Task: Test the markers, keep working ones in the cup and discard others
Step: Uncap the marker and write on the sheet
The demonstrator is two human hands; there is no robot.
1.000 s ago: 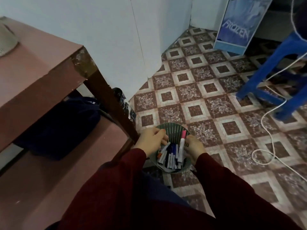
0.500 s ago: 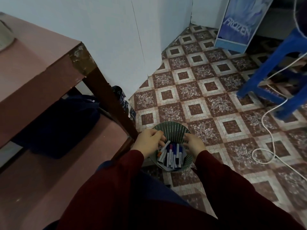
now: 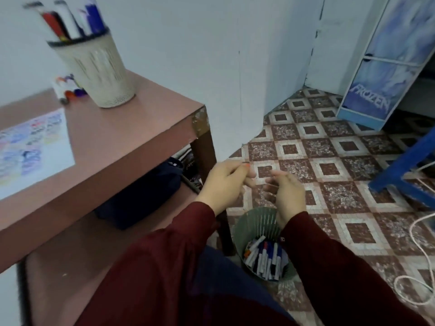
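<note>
A green mesh bin stands on the floor by the table leg, with several discarded markers lying inside. Above it hover my left hand and my right hand, both with loosely curled fingers and nothing in them. On the table top at the far left a beige cup stands upright with several markers in it. A few loose markers lie beside the cup. A white paper covered in coloured test scribbles lies on the table.
The reddish-brown table has a lower shelf with a dark bag on it. To the right stand a blue stool and a Frozen-print cabinet. A white cable loops over the tiled floor.
Both hands have lifted out of the bin, leaving the markers inside. My view has risen, so the table top with cup and paper now shows.
</note>
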